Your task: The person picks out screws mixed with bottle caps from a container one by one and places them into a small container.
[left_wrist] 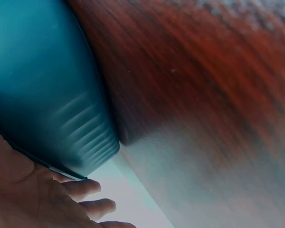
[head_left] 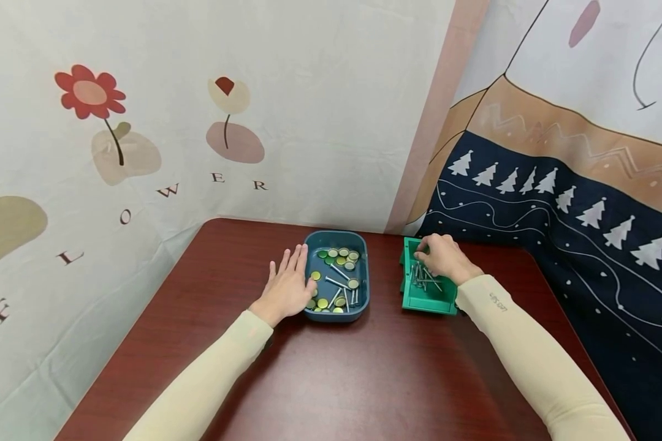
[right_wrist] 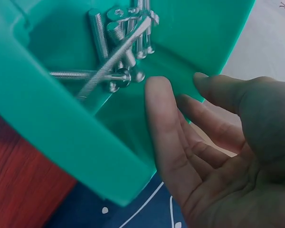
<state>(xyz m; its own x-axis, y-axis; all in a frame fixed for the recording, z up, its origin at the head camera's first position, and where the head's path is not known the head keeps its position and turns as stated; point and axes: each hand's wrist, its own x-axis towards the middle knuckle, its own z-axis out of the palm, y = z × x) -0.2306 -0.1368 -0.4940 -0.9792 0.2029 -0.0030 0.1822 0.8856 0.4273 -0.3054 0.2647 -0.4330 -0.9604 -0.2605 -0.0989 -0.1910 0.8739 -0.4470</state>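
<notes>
A blue tray (head_left: 334,316) holds several bolts (head_left: 346,299) and several small round discs (head_left: 344,252), some yellow-green, some pale. My left hand (head_left: 287,286) rests on its left rim with straight fingers; the left wrist view shows the palm (left_wrist: 35,202) against the tray's side (left_wrist: 47,61). My right hand (head_left: 447,257) is over a green bin (head_left: 430,303), beside a pile of bolts (head_left: 422,275). In the right wrist view its fingers (right_wrist: 161,114) are spread from the thumb, with nothing held. One silver bolt (right_wrist: 116,56) lies slanted and blurred over the others.
Both containers stand near the back edge of a dark red wooden table (head_left: 331,380), with a gap between them. A pale printed cloth (head_left: 320,110) hangs behind. On the right hangs a navy cloth with white trees (head_left: 529,208).
</notes>
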